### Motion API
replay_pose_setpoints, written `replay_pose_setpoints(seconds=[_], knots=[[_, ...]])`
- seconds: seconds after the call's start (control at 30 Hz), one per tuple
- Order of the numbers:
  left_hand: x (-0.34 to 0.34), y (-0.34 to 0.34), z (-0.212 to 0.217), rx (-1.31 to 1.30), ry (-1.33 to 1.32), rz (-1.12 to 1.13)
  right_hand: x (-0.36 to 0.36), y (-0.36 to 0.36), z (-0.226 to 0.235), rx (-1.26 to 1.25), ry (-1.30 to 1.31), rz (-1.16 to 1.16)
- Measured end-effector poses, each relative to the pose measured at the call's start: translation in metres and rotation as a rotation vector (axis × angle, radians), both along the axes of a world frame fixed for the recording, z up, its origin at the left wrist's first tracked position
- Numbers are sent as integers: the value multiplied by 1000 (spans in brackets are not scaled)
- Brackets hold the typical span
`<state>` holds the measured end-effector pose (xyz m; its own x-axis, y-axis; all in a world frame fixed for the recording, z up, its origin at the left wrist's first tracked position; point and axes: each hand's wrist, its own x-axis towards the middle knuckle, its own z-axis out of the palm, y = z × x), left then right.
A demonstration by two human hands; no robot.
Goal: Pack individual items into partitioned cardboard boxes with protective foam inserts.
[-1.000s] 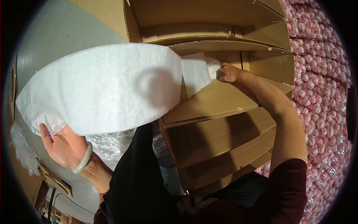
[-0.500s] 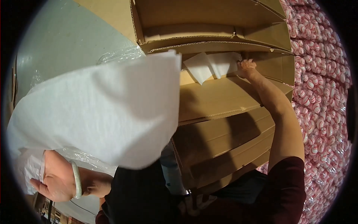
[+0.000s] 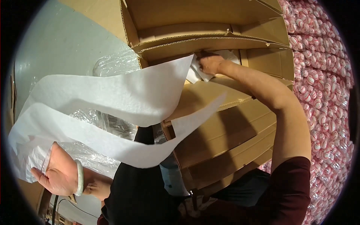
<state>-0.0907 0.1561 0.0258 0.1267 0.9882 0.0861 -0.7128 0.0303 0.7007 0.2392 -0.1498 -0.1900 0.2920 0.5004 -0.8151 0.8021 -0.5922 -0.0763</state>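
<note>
A long white sheet of thin foam wrap (image 3: 112,101) stretches from lower left to upper middle, folded into two bands. My left hand (image 3: 60,172), with a pale bangle on the wrist, grips its lower left end. My right hand (image 3: 210,63) reaches up and presses the sheet's other end into the gap of a brown cardboard box (image 3: 210,33), just under a flap. Crumpled white wrap (image 3: 232,56) lies inside that gap beside the fingers.
Stacked flat cardboard pieces (image 3: 225,142) lie below my right arm. A clear plastic bag (image 3: 112,63) sits on the pale grey floor at left. A mass of red-and-white striped small items (image 3: 322,93) fills the right side.
The sheet has dropped and unfurled into two bands. My left hand moved down and left. My right hand shifted left along the box gap, pushing the sheet's end in.
</note>
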Motion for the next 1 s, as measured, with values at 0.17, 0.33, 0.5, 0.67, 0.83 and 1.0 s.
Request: replay_pose_setpoints(seconds=[0.17, 0.33, 0.5, 0.67, 0.83, 1.0], knots=[[-5, 18, -15, 22, 50, 87, 93, -152, -74, -109, -52, -364], [-26, 32, -29, -89, 266, 62, 43, -147, -80, 49, -77, -592], [-191, 182, -169, -648, 774, -358, 53, -168, -123, 5, -480, -553], [-81, 71, -118, -668, 643, -75, 73, -178, -95, -97, -281, -202], [-36, 39, -64, -448, 341, -10, 44, -165, -85, 50, -96, -717], [-30, 18, -68, -510, 291, -71, 50, -183, -85, 86, -147, -724]])
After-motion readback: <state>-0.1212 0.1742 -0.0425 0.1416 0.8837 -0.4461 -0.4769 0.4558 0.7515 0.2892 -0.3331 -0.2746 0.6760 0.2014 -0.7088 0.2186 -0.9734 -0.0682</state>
